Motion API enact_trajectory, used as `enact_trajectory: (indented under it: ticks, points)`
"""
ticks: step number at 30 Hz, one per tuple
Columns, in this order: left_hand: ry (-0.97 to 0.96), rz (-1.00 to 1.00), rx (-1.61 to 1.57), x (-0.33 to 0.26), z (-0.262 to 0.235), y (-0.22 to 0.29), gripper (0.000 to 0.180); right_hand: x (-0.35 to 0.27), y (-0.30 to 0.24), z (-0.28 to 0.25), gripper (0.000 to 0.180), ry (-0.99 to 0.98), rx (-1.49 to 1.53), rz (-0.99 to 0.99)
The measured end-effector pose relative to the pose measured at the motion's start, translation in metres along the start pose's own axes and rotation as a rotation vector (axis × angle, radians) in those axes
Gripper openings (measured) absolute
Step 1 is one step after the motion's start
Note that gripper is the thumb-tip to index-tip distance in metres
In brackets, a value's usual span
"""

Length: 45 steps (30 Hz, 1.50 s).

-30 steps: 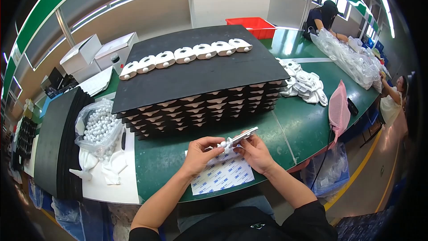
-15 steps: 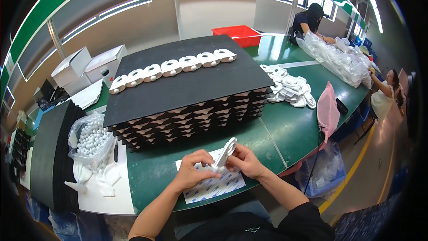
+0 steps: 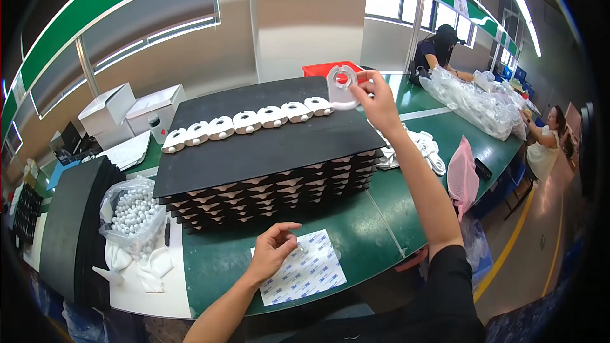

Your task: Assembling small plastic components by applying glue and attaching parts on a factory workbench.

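My right hand [image 3: 378,98] is raised over the right end of a black board [image 3: 254,152], pinching a white plastic part [image 3: 343,92] with a round ring at its top. That part is beside the end of a row of similar white parts [image 3: 246,122] lying across the board. My left hand [image 3: 274,253] hovers by the near table edge, thumb and forefinger apart, other fingers curled. Beneath it is a white sheet with a blue printed pattern [image 3: 305,276]. A heap of loose white parts [image 3: 422,149] lies right of the board, partly hidden by my right forearm.
Layers of boards and parts [image 3: 273,197] form a tall stack. Left are a bag of white balls [image 3: 133,209] and upright black boards [image 3: 73,228]. A red bin [image 3: 318,70] stands behind; a pink cloth [image 3: 464,174] lies right. One person [image 3: 438,54] works by plastic bags [image 3: 473,105].
My right hand has carried the white part from above the printed sheet up and away to the row's right end. My left hand has let go of it and stays near the sheet.
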<state>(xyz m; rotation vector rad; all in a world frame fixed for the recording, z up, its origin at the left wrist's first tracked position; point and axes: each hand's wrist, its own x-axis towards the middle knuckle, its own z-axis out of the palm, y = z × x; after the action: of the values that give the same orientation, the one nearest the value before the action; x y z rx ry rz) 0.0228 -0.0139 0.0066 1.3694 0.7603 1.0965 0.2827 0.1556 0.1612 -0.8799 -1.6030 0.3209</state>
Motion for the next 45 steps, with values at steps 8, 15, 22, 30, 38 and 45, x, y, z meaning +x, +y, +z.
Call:
enact_trajectory:
  ticks: [8, 15, 22, 30, 38, 45]
  points:
    - [0.02, -0.002, -0.067, 0.003, -0.011, -0.013, 0.022, 0.053, 0.124, 0.014, 0.02, -0.008, -0.517, 0.392]
    - [0.051, 0.004, -0.088, 0.002, -0.012, -0.01, 0.023, 0.051, 0.112, 0.012, 0.022, -0.169, -0.477, 0.467]
    - [0.122, 0.029, -0.033, 0.005, -0.013, -0.011, 0.022, 0.028, 0.132, -0.074, 0.029, -0.176, -0.442, 0.293]
    - [0.152, 0.042, -0.031, 0.006, -0.01, -0.014, 0.024, -0.107, 0.179, -0.185, 0.064, -0.135, -1.17, 0.707]
    - [0.18, 0.057, -0.004, 0.004, -0.005, -0.014, 0.022, -0.173, 0.176, -0.16, 0.053, -0.006, -0.97, 0.612]
    - [0.304, 0.202, 0.22, -0.01, -0.008, 0.009, 0.018, -0.19, 0.143, -0.093, 0.041, 0.012, -1.047, 0.452]
